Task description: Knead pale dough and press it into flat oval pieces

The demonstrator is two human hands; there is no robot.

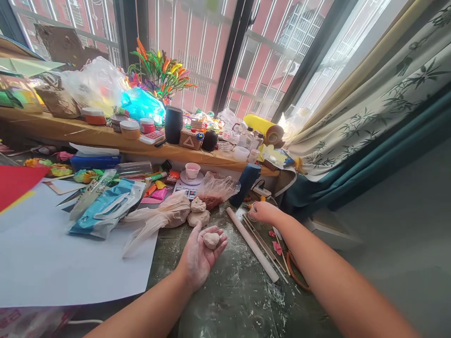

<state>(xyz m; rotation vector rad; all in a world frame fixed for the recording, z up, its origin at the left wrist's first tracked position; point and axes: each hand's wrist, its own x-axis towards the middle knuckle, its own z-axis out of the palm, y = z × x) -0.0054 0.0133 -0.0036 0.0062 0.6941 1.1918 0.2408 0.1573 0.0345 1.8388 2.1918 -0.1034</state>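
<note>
My left hand (200,253) lies palm up over the dark dusty table (232,295), fingers curled around a small lump of pale clay (211,240). Two more clay lumps (198,212) sit just beyond it, beside a beige plastic bag (165,217). My right hand (262,212) reaches to the far right of the table, fingers closed on a small round thing I cannot make out, next to a dark blue cylinder (246,184). A white rolling pin (252,244) lies diagonally between my hands, with thin wooden sticks (266,246) alongside.
A large white paper sheet (52,263) covers the left, with a blue packet (105,206) and scissors on it. A clear bag of brown material (216,188) and a pink cup (192,170) stand behind. The cluttered shelf (88,134) holds jars, flowers and a black speaker. Curtains hang right.
</note>
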